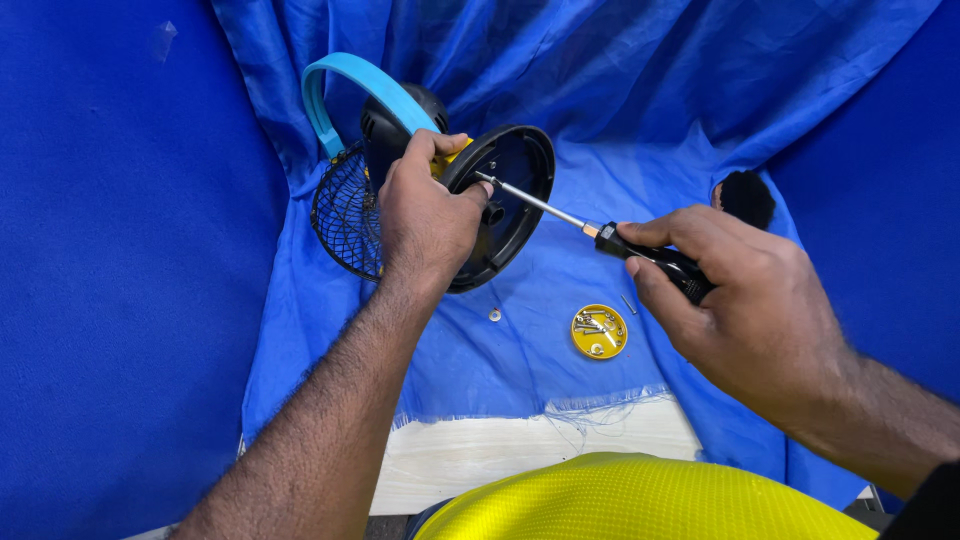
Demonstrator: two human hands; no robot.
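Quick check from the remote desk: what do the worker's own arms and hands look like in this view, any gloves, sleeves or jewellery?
Both are bare: no gloves, rings, watch or bands show on the left hand or the right hand. The left forearm is uncovered and hairy down to the frame edge. A dark sleeve edge shows at the right arm's lower corner. A yellow mesh-textured garment covers the torso below.

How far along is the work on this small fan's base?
Done: several screws already lie in the yellow dish, and a washer and a loose screw sit on the blue cloth. In hand: the left hand grips the fan while the right hand drives a screwdriver into the round black base. Left: the base is still attached.
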